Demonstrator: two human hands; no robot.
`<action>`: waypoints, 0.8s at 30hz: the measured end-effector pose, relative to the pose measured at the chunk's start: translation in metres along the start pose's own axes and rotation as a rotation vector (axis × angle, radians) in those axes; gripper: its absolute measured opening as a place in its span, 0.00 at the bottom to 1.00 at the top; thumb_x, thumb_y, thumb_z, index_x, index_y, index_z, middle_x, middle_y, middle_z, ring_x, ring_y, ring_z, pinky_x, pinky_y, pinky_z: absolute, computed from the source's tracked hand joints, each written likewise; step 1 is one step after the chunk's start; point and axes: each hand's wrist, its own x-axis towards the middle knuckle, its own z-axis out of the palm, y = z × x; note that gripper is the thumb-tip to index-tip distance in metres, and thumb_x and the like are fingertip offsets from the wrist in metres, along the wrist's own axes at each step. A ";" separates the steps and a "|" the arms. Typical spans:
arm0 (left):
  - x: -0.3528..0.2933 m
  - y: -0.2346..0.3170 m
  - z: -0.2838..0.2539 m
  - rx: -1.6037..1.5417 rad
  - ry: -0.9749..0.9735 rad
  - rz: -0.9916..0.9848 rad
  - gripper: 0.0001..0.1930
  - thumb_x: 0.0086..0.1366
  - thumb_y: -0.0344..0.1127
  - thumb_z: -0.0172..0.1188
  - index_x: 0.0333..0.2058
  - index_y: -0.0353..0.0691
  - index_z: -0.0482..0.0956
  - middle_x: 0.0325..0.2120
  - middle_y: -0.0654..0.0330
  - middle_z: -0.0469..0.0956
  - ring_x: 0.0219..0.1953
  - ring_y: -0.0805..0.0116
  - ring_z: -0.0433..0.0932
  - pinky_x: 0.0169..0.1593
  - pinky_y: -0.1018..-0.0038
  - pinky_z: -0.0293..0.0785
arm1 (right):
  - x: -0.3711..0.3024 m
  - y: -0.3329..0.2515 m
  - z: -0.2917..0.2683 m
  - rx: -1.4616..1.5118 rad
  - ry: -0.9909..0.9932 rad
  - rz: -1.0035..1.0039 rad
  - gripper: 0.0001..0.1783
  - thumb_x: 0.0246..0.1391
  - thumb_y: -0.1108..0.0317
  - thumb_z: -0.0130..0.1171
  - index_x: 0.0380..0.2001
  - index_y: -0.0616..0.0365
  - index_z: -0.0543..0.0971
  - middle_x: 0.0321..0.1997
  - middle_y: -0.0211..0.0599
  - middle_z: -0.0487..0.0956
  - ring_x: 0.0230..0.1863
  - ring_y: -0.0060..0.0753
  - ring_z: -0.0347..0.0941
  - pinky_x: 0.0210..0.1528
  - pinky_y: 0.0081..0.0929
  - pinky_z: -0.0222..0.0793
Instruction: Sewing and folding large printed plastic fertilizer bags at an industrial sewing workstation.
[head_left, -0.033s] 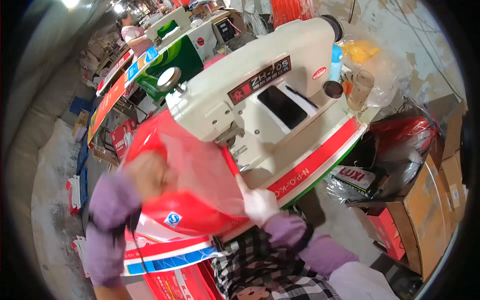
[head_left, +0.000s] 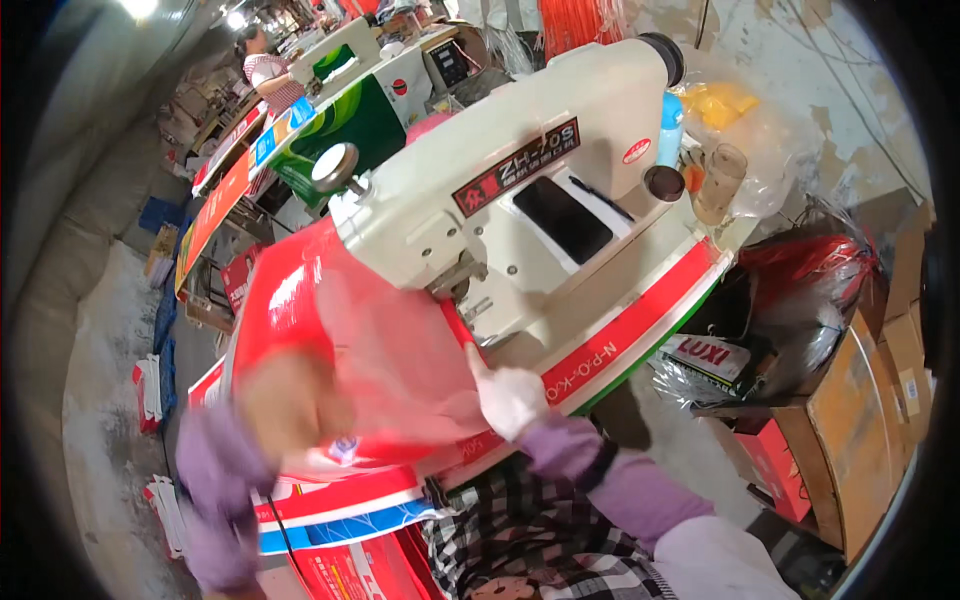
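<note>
Beneath the left end of a cream sewing machine (head_left: 610, 105), a glossy red bag (head_left: 395, 345) lies spread, its raised right edge reaching the metal presser foot (head_left: 458, 276). The left hand (head_left: 290, 400) is over the bag's left part, too blurred to tell whether its grip is spread or pinching. At the edge, just below the foot, the right hand (head_left: 512, 400) has its index finger stretched along the red material and the others curled; whether this grip pinches the edge cannot be told. Purple sleeves (head_left: 590, 465) cover both forearms, and a black-and-white checked garment (head_left: 510, 520) covers the lap.

On the machine's base, a black phone (head_left: 563, 222) lies on white paper with a dark pen (head_left: 600, 198) beside it, near a round dark container (head_left: 664, 183). Behind stand a light blue bottle (head_left: 670, 130) and a brownish jar (head_left: 720, 185). Along the surface (head_left: 650, 318) runs a red band. Far off at upper left, another person (head_left: 272, 78) is by a second machine.
</note>
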 end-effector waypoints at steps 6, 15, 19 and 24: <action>0.037 0.216 0.077 0.159 -0.290 0.150 0.15 0.59 0.45 0.53 0.35 0.43 0.83 0.34 0.56 0.79 0.36 0.62 0.78 0.44 0.59 0.71 | 0.077 -0.012 0.009 -0.151 -0.168 0.169 0.33 0.54 0.66 0.45 0.65 0.52 0.54 0.28 0.40 0.81 0.31 0.40 0.79 0.31 0.36 0.74; -0.010 0.139 0.115 -0.190 -0.203 0.131 0.20 0.51 0.51 0.62 0.26 0.36 0.77 0.20 0.48 0.75 0.30 0.47 0.77 0.33 0.60 0.74 | -0.093 -0.034 -0.024 1.046 -0.186 0.273 0.33 0.46 0.74 0.46 0.60 0.59 0.61 0.41 0.60 0.76 0.42 0.50 0.77 0.44 0.39 0.71; -0.018 0.138 0.097 -0.185 0.329 -0.242 0.25 0.52 0.55 0.63 0.32 0.35 0.74 0.27 0.49 0.76 0.31 0.50 0.77 0.31 0.61 0.76 | -0.115 -0.018 -0.006 1.184 0.028 0.104 0.32 0.46 0.75 0.44 0.60 0.58 0.61 0.37 0.60 0.76 0.35 0.52 0.78 0.41 0.39 0.73; -0.017 0.153 0.129 -0.146 0.210 -0.085 0.26 0.54 0.52 0.61 0.41 0.37 0.69 0.22 0.54 0.76 0.23 0.54 0.78 0.25 0.60 0.74 | -0.120 0.001 -0.012 0.909 -0.038 0.067 0.28 0.54 0.63 0.48 0.57 0.63 0.63 0.34 0.65 0.76 0.33 0.57 0.76 0.36 0.44 0.73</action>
